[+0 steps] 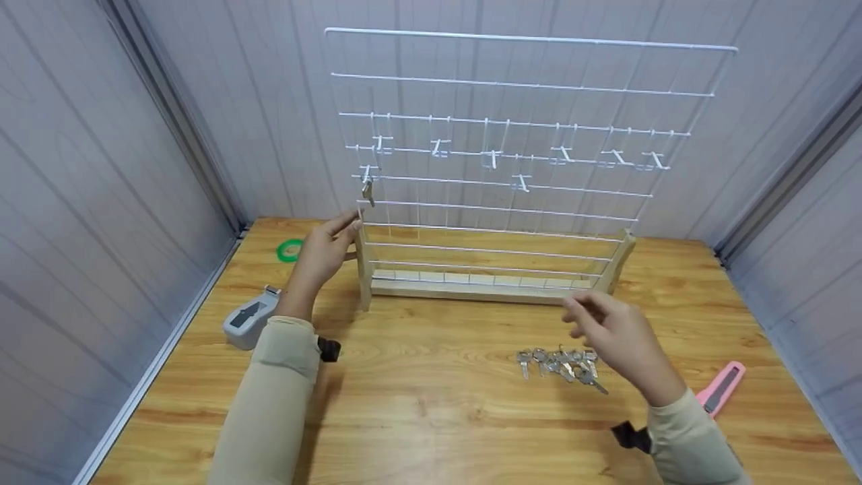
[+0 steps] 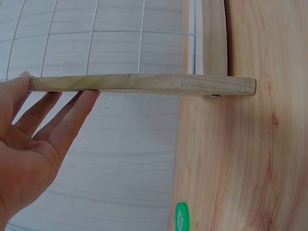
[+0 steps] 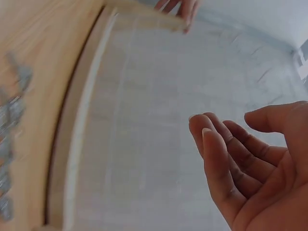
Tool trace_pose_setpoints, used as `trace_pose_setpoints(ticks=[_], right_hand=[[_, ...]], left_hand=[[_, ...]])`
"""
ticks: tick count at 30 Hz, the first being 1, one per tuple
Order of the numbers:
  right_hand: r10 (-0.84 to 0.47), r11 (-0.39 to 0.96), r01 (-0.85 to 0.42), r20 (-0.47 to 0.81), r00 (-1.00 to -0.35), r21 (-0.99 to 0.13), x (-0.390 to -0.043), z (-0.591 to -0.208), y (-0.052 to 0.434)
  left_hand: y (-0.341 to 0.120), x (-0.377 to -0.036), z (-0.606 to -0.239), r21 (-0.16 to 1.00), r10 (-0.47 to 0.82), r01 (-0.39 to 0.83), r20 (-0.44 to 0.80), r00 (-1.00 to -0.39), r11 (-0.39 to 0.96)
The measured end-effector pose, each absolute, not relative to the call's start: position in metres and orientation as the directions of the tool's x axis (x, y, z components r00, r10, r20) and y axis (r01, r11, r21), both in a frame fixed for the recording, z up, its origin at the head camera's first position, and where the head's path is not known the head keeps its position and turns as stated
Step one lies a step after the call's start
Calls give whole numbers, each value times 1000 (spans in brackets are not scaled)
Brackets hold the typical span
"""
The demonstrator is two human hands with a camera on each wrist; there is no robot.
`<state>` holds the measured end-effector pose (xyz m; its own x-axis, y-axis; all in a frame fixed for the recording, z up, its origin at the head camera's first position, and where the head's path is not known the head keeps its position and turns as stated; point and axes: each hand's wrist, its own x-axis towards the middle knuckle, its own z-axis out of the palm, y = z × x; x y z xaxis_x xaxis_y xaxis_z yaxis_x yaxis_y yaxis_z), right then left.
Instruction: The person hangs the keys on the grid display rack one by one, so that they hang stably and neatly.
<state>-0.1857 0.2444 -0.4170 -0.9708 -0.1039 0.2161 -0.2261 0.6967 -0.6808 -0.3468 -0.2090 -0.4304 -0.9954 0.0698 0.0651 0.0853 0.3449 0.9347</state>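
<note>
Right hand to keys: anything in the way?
Nothing visible. The right hand is empty, with no object between it and the keys. The rack stands beyond the keys; the pink tool lies off to their right.

Beige left sleeve [image 1: 266, 401], beige right sleeve [image 1: 693, 438], black left wrist piece [image 1: 329, 349], angular black right wrist piece [image 1: 630, 436]

Keys [image 1: 553, 366] on the bench [image 1: 417, 424] before the rack [image 1: 471, 292], cutter [image 1: 723, 389] to their right; tape [image 1: 281, 252] and dispenser [image 1: 246, 323] left of the rack, one hung key [image 1: 368, 192] at its left
</note>
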Motion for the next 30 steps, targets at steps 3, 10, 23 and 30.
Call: trace_pose_setpoints(ticks=[3,10,23,30], right_hand=[[-65,727,-129,120,-991,-674,-188,-434,270],[-38,753,10,-59,-998,-658,-196,-472,310],[-82,802,31,-161,-984,-596,-203,-512,331],[-58,800,85,-217,-974,-594,-204,-517,331]], left_hand=[[-210,-346,-429,936,56,74,58,-997,344],[-208,-345,-430,938,51,73,60,-997,338],[-208,-347,-431,935,59,83,66,-996,346],[-208,-345,-432,927,55,89,74,-996,365]])
